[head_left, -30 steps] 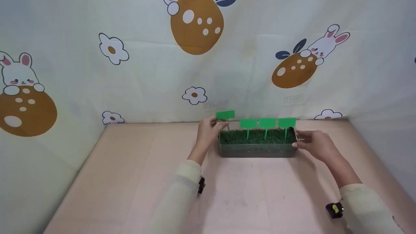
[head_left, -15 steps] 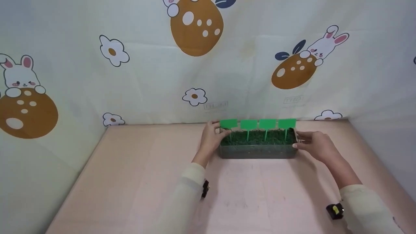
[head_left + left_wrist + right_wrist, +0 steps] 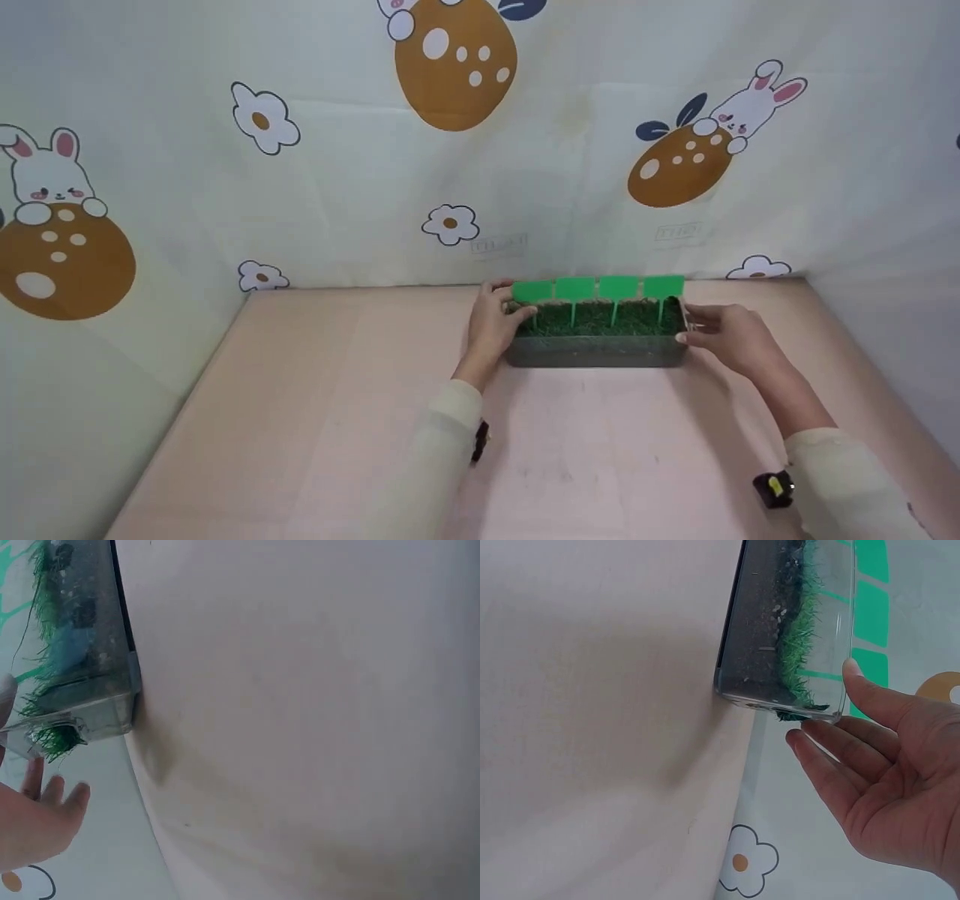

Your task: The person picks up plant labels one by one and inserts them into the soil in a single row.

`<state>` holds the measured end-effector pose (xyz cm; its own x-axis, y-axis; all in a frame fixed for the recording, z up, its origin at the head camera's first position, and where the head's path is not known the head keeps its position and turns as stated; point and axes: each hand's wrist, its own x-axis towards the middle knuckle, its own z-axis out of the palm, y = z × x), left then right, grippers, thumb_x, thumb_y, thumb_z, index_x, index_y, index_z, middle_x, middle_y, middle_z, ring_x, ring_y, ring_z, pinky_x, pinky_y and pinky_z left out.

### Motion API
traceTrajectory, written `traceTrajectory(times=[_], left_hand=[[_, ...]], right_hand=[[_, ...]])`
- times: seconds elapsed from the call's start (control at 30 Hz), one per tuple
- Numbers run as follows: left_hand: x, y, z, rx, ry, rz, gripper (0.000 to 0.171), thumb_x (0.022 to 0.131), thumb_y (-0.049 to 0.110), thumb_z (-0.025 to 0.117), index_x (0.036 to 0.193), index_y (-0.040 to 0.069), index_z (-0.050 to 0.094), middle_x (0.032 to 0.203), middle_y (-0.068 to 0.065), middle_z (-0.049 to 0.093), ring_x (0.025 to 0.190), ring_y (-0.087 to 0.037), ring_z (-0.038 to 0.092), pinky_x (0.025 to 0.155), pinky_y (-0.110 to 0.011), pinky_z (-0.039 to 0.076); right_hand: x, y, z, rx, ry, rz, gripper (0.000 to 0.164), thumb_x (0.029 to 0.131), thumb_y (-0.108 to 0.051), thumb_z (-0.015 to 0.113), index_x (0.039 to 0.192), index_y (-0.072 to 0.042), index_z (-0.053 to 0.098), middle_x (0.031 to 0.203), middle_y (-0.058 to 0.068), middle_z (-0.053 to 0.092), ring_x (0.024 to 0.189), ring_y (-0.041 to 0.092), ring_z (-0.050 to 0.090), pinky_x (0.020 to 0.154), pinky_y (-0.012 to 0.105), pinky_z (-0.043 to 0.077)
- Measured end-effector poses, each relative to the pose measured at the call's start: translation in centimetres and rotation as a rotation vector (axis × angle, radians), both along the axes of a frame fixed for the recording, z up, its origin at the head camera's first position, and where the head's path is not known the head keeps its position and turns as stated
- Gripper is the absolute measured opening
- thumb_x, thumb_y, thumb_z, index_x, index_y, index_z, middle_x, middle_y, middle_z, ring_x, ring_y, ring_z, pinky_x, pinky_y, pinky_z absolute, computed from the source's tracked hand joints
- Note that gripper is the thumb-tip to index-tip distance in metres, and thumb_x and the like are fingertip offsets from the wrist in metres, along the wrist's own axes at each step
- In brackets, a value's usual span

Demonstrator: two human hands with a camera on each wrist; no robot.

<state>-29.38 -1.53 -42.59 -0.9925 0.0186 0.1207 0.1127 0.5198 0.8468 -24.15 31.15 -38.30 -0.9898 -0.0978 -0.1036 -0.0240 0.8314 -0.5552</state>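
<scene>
A long clear plastic box (image 3: 596, 352) filled with dark soil and green grass stands at the back of the table. Several green plant labels stick up in a row from the grass, among them a middle one (image 3: 619, 287). At the left end my left hand (image 3: 491, 322) pinches the leftmost plant label (image 3: 532, 291), its thumb by the stem and its other fingers behind. My right hand (image 3: 731, 334) holds the box's right end. In the right wrist view its thumb (image 3: 862, 682) touches the rim while the fingers bend against the end wall.
The pinkish table (image 3: 337, 397) reaches forward from the box. Close behind the box hangs a pale cloth (image 3: 352, 187) printed with rabbits and flowers. Dark wrist cameras (image 3: 772, 489) sit at the sleeves.
The leftmost plant label, raised and tilted before, has come down and right with my left hand and now lines up upright with the others. My right hand stays at the box's end.
</scene>
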Motion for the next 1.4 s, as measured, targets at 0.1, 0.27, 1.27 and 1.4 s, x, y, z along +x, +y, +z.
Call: traceTrajectory(times=[0.1, 0.27, 1.27, 1.4], left_hand=[[-0.1, 0.1, 0.0, -0.022, -0.017, 0.015, 0.026, 0.088, 0.021, 0.076, 0.11, 0.006, 0.074, 0.143, -0.007, 0.051, 0.135, -0.026, 0.05, 0.113, -0.04, 0.042], [-0.5, 0.2, 0.5, -0.1, -0.09, 0.045, 0.032, 0.089, 0.025, 0.075, 0.114, 0.005, 0.073, 0.145, -0.005, 0.049, 0.137, -0.025, 0.048, 0.113, -0.039, 0.041], [-0.3, -1.9, 1.7, 0.11, 0.013, -0.009, 0.04, 0.09, 0.023, 0.075, 0.128, 0.011, 0.064, 0.139, -0.008, 0.057, 0.138, -0.026, 0.048, 0.117, -0.043, 0.037], [-0.1, -2.2, 2.0, 0.105, 0.021, -0.004, 0.046, 0.092, 0.024, 0.073, 0.134, 0.012, 0.06, 0.144, -0.007, 0.056, 0.143, -0.026, 0.044, 0.119, -0.044, 0.034]], right_hand=[[-0.1, -0.1, 0.0, -0.006, -0.004, -0.005, 0.067, 0.093, -0.029, 0.072, 0.145, 0.005, 0.045, 0.137, 0.029, 0.056, 0.127, 0.046, 0.055, 0.105, 0.06, 0.042], [-0.3, -0.2, 0.0, -0.01, -0.001, -0.009, 0.068, 0.093, -0.029, 0.072, 0.145, 0.006, 0.045, 0.137, 0.029, 0.055, 0.127, 0.046, 0.054, 0.105, 0.061, 0.042], [-1.2, 1.0, -0.4, -0.082, -0.006, 0.003, 0.07, 0.091, -0.031, 0.073, 0.145, 0.004, 0.046, 0.138, 0.03, 0.055, 0.129, 0.046, 0.053, 0.105, 0.059, 0.044], [-1.5, 1.3, -0.2, -0.077, -0.007, -0.007, 0.071, 0.092, -0.036, 0.072, 0.144, 0.005, 0.046, 0.139, 0.031, 0.053, 0.13, 0.047, 0.052, 0.104, 0.06, 0.044]])
